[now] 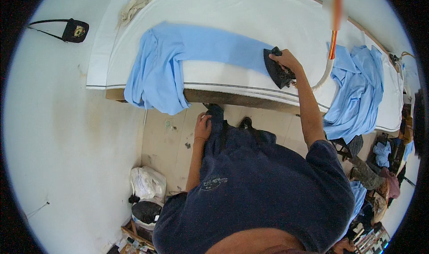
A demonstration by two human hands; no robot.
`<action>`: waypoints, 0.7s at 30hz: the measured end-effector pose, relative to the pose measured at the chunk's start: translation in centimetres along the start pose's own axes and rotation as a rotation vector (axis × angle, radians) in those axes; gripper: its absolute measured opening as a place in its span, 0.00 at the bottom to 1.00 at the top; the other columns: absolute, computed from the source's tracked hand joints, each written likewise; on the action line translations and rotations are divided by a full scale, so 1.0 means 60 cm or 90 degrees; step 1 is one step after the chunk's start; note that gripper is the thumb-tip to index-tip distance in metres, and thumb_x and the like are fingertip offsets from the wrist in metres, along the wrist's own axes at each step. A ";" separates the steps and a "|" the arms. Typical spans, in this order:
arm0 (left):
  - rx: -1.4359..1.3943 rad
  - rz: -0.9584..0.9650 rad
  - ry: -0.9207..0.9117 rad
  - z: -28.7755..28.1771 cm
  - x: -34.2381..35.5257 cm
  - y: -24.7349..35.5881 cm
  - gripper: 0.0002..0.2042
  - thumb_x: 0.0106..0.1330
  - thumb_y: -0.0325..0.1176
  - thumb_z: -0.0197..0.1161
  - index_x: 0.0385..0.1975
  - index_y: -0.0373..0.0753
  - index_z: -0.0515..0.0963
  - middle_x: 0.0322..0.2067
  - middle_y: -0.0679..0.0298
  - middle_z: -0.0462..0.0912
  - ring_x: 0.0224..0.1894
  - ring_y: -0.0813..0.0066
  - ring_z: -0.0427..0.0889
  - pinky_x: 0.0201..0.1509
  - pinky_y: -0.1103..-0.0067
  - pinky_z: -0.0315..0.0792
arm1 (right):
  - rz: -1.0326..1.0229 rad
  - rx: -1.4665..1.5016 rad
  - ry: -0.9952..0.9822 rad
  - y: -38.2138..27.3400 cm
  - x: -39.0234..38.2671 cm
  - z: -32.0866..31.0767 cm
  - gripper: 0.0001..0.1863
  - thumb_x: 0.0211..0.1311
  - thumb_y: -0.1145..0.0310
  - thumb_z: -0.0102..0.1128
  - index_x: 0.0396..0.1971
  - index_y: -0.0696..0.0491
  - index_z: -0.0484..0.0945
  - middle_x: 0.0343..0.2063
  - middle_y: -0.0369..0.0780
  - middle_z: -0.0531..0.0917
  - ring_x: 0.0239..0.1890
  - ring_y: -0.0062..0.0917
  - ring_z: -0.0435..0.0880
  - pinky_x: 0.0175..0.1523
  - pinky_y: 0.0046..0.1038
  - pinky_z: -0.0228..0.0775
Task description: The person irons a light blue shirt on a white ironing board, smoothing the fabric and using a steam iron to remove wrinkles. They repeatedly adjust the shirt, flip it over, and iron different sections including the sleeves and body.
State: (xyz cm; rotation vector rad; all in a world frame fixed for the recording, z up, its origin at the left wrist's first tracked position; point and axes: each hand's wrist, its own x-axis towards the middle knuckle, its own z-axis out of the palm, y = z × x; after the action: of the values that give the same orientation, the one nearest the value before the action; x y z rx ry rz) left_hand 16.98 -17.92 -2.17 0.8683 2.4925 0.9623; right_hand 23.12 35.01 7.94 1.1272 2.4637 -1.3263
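My right hand (286,63) grips the handle of a dark iron (278,73). The iron stands at the right end of a light blue sleeve (219,43), spread flat across the white-covered ironing table (250,13). To the left, the rest of the blue shirt (156,71) lies bunched, and part of it hangs over the near edge. My left hand (203,127) is low beside my trouser leg, away from the cloth. Its fingers are curled, with a small pale spot at them; I cannot make out what they hold.
Another light blue garment (355,89) lies rumpled at the table's right end and droops over the edge. An orange and pale cord (331,53) hangs down near the iron. A black bag (75,31) hangs on the left wall. A white plastic bag (148,182) stands at lower left.
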 end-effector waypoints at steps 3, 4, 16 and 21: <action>-0.034 0.047 -0.044 -0.024 0.060 0.017 0.12 0.65 0.26 0.60 0.47 0.43 0.80 0.56 0.54 0.75 0.56 0.51 0.77 0.60 0.65 0.74 | -0.060 -0.087 -0.077 -0.018 0.006 0.025 0.34 0.52 0.40 0.73 0.17 0.61 0.79 0.13 0.42 0.79 0.13 0.26 0.77 0.23 0.34 0.70; -0.041 0.058 -0.045 -0.038 0.083 0.018 0.12 0.65 0.25 0.60 0.48 0.42 0.79 0.55 0.55 0.75 0.56 0.51 0.77 0.60 0.65 0.74 | -0.086 -0.091 -0.081 -0.011 0.020 0.052 0.35 0.52 0.38 0.72 0.18 0.62 0.79 0.13 0.42 0.79 0.13 0.26 0.78 0.22 0.35 0.70; -0.081 -0.016 -0.013 -0.305 0.259 -0.001 0.13 0.69 0.24 0.56 0.52 0.41 0.77 0.46 0.60 0.83 0.35 0.61 0.83 0.36 0.72 0.78 | -0.240 -0.127 -0.257 -0.374 0.071 0.381 0.36 0.57 0.38 0.65 0.25 0.65 0.80 0.17 0.48 0.81 0.19 0.37 0.82 0.30 0.38 0.74; -0.077 -0.038 0.062 -0.383 0.294 -0.062 0.12 0.68 0.22 0.56 0.47 0.40 0.80 0.44 0.59 0.84 0.35 0.62 0.84 0.39 0.72 0.79 | -0.263 -0.235 -0.293 -0.383 0.048 0.379 0.40 0.57 0.35 0.61 0.31 0.67 0.81 0.31 0.58 0.84 0.39 0.51 0.84 0.47 0.45 0.74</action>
State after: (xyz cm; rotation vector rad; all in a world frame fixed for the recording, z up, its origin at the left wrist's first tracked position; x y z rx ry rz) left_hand -9.38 -20.01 10.26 0.7219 2.4949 1.1464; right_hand 0.69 11.52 8.26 0.2055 2.4974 -0.9955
